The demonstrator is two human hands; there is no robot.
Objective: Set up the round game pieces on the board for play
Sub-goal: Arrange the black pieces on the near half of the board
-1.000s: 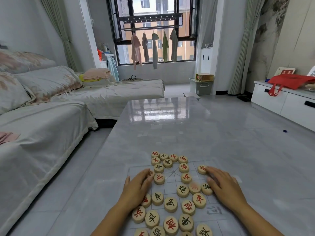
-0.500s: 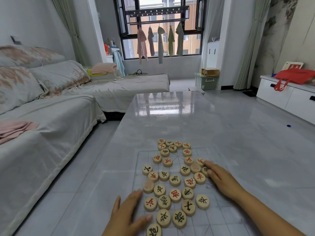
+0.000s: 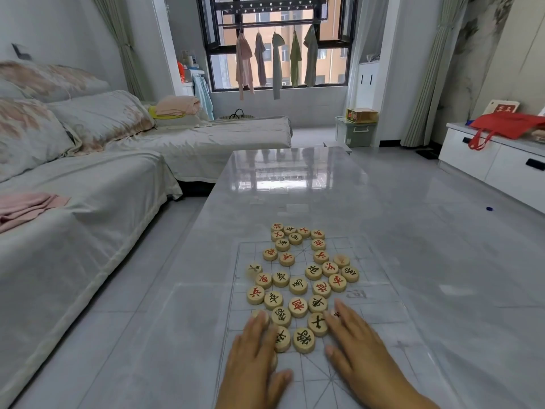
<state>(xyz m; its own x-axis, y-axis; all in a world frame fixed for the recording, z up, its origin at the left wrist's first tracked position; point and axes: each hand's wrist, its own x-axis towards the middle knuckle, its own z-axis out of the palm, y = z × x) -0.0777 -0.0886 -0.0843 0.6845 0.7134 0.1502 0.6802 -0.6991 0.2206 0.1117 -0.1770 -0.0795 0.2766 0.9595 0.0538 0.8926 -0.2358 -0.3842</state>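
Both hands have come back to the near edge of the heap since half a second ago. My left hand [image 3: 257,354] lies flat and open, fingers over a couple of pieces [image 3: 298,286], gripping none. To its right, the wooden discs sit jumbled on the clear board [image 3: 380,326], none on its starting point. My right hand [image 3: 358,346] rests open too, fingertips touching one piece; sorting has barely begun.

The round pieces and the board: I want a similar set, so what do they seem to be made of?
The round pieces look like pale unvarnished wood: matte tan faces with red or black characters. The board seems a thin clear or translucent plastic sheet: the grey glossy table shows through its printed lines. Neither is certain from looks alone.
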